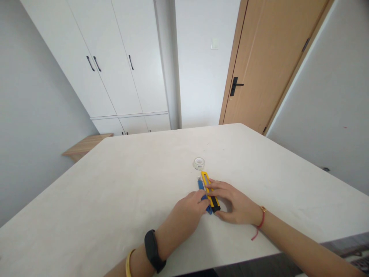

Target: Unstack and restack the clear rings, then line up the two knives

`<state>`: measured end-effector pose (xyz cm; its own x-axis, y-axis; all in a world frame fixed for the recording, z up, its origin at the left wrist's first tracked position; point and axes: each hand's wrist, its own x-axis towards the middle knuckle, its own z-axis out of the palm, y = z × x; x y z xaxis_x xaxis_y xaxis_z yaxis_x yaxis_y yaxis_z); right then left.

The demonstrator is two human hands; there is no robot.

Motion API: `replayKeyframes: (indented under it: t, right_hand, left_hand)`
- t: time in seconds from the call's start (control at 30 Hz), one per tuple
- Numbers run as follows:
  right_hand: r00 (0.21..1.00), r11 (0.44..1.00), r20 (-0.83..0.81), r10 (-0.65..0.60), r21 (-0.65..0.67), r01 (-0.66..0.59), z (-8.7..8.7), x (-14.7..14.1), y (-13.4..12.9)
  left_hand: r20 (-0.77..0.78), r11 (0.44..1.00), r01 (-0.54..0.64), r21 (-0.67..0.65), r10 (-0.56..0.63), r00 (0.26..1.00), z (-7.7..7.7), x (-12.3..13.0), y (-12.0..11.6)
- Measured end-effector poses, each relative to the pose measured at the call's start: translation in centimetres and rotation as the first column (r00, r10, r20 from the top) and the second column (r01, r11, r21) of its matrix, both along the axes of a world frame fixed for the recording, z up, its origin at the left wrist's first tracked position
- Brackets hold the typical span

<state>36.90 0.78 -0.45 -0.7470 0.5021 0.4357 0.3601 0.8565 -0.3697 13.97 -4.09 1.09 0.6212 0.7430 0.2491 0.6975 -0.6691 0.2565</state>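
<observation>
Near the middle of the white table (138,169) a yellow utility knife (205,179) with a black end lies beside a blue tool (200,184) with a small metal tip; the two lie side by side. My left hand (188,209) has its fingers closed on the blue tool and covers part of it. Along the right side of the yellow knife, my right hand (235,202) grips it, fingertips on its edge and thumb by its black end. A roll of clear tape (198,163) lies flat just beyond the knife's far end.
Past the table's far edge stand a white cabinet (138,88) with dark handles and a wooden door (259,57). A small wooden surface (88,146) shows beyond the left edge.
</observation>
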Motion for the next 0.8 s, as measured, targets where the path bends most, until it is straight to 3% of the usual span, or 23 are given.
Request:
replayKeyframes:
  t: [0.2,0.53,0.67,0.8]
  right_hand:
    - [1.000,1.000,-0.004,-0.001,-0.020,0.001,0.4,0.0,-0.1]
    - [1.000,0.999,-0.017,-0.008,-0.053,0.007,0.7,-0.1,-0.2]
    - [1.000,0.997,-0.010,-0.012,-0.070,0.011,0.8,-0.2,-0.2]
    - [1.000,0.997,-0.001,-0.019,-0.079,0.019,0.8,-0.2,-0.2]
  left_hand:
    - [-0.123,0.991,0.067,0.112,-0.053,0.991,0.3,-0.3,0.0]
    - [-0.319,0.990,0.073,0.123,-0.030,0.947,1.8,-1.3,-0.9]
    - [-0.311,0.991,0.051,0.125,-0.010,0.950,1.4,-1.2,-0.9]
    - [-0.175,0.996,-0.005,0.091,0.021,0.984,0.7,-1.2,-0.7]
